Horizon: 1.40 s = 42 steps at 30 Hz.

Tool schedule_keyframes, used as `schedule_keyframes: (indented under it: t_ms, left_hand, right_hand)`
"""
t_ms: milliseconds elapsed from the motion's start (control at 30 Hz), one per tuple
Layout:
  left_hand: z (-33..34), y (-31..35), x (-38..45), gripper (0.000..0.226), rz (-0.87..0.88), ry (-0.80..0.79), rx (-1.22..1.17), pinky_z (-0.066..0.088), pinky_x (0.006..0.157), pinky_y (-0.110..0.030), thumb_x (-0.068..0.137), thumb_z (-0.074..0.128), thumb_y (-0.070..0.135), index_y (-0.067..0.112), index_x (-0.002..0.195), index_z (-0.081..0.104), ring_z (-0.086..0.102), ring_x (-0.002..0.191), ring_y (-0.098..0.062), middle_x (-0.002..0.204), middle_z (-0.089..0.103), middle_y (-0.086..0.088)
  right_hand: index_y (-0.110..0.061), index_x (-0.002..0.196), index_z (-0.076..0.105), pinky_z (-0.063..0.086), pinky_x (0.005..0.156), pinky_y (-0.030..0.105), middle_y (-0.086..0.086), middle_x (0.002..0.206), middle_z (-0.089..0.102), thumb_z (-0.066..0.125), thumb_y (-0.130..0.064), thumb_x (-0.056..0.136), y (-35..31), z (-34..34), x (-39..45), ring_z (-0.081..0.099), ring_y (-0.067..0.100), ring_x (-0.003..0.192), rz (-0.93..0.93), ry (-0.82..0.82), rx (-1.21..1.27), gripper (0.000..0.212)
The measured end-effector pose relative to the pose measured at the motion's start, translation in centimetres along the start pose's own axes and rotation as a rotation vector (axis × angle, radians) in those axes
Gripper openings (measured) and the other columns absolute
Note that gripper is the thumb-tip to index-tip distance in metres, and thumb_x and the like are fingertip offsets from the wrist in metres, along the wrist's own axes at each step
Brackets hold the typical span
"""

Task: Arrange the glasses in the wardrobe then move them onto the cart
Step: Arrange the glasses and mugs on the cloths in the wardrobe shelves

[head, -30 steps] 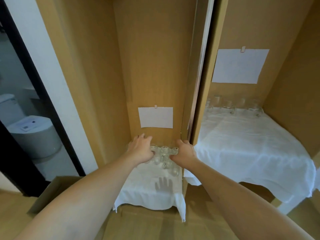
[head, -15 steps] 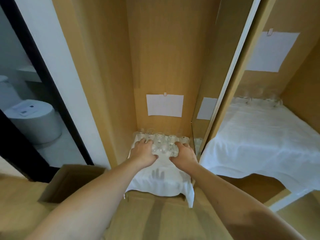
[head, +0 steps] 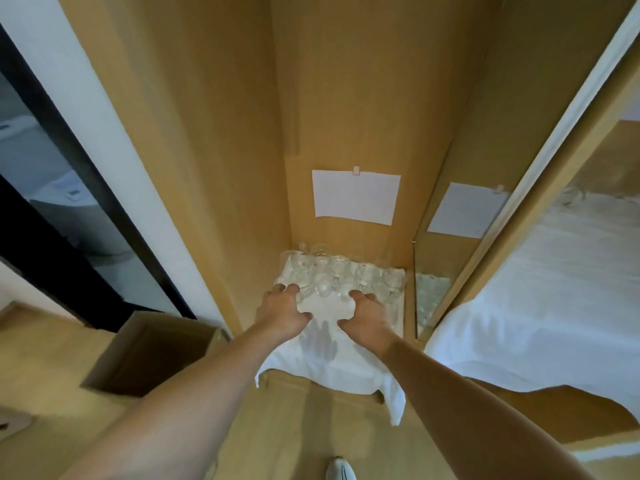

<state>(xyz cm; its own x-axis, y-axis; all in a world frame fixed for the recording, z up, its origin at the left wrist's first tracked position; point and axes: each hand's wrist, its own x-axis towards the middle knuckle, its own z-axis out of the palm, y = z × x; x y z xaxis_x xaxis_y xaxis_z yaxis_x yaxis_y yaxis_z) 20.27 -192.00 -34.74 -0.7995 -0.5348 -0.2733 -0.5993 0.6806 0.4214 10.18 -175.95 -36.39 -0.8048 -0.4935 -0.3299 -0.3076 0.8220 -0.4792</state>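
Note:
Several clear glasses (head: 341, 275) stand bunched together at the back of a narrow wardrobe compartment, on a white cloth (head: 329, 365) that hangs over the shelf's front edge. My left hand (head: 282, 311) reaches in at the cluster's front left, fingers stretched forward and touching the nearest glasses. My right hand (head: 367, 315) does the same at the front right. Both thumbs are spread inward over the cloth and neither hand grips a glass. More glasses (head: 575, 195) stand at the back of the right compartment.
A white paper sheet (head: 356, 197) is clipped to the back wall. A mirrored divider (head: 450, 244) separates the wide right compartment, which is covered by a white cloth (head: 540, 299). An open cardboard box (head: 149, 351) lies on the floor at the left, beside a dark-framed glass door (head: 86, 216).
The view has swung left and closer onto the narrow compartment. Both hands stay at the front of the glass cluster, which now sits in a tighter bunch near the back wall.

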Motion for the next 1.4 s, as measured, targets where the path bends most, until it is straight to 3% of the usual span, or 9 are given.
schedule_keyframes:
  t_ms: [400,667,800,1100,1400]
  left_hand:
    - [2.7,-1.1,6.2,0.074,-0.183,0.01,-0.044,0.041,0.109,-0.043,0.091,0.067,0.04,0.018,0.153,0.035,0.036,0.139,-0.033,0.153,0.035,-0.009]
    - [4.7,-4.3,10.8,0.073,-0.279,0.023,-0.117,0.038,0.111,-0.04,0.088,0.07,0.04,0.018,0.15,0.039,0.035,0.139,-0.031,0.151,0.04,-0.009]
    - [5.9,-6.6,13.8,0.074,-0.296,-0.026,-0.15,0.033,0.113,-0.037,0.089,0.067,0.043,0.017,0.152,0.036,0.034,0.14,-0.029,0.152,0.04,-0.008]
    - [7.6,-9.9,20.2,0.072,-0.368,0.004,-0.3,0.039,0.109,-0.038,0.084,0.078,0.033,0.01,0.145,0.047,0.046,0.132,-0.029,0.144,0.051,-0.011]
    - [13.7,-13.5,26.6,0.08,-0.426,-0.027,-0.375,0.041,0.11,-0.044,0.082,0.079,0.039,0.015,0.149,0.042,0.046,0.136,-0.025,0.146,0.051,-0.007]
  right_hand:
    - [-0.026,0.151,0.04,0.045,0.105,0.032,0.01,0.142,0.046,0.072,-0.041,0.087,0.7,2.1,9.5,0.05,0.03,0.132,0.003,-0.133,-0.017,0.073]
    - [-0.019,0.151,0.041,0.041,0.103,0.028,0.011,0.138,0.052,0.071,-0.038,0.091,0.6,5.8,13.2,0.055,0.025,0.126,-0.037,-0.172,0.005,0.07]
    - [-0.018,0.153,0.039,0.043,0.106,0.03,0.011,0.141,0.052,0.071,-0.036,0.092,0.2,8.2,15.7,0.054,0.025,0.129,0.02,-0.233,0.042,0.072]
    - [-0.017,0.15,0.041,0.04,0.106,0.034,0.015,0.143,0.05,0.072,-0.034,0.09,-0.8,13.4,22.0,0.049,0.03,0.133,0.188,-0.291,0.129,0.07]
    - [-0.02,0.148,0.044,0.037,0.095,0.026,0.011,0.142,0.053,0.073,-0.034,0.089,0.4,19.8,29.2,0.052,0.024,0.131,0.323,-0.3,0.257,0.068]
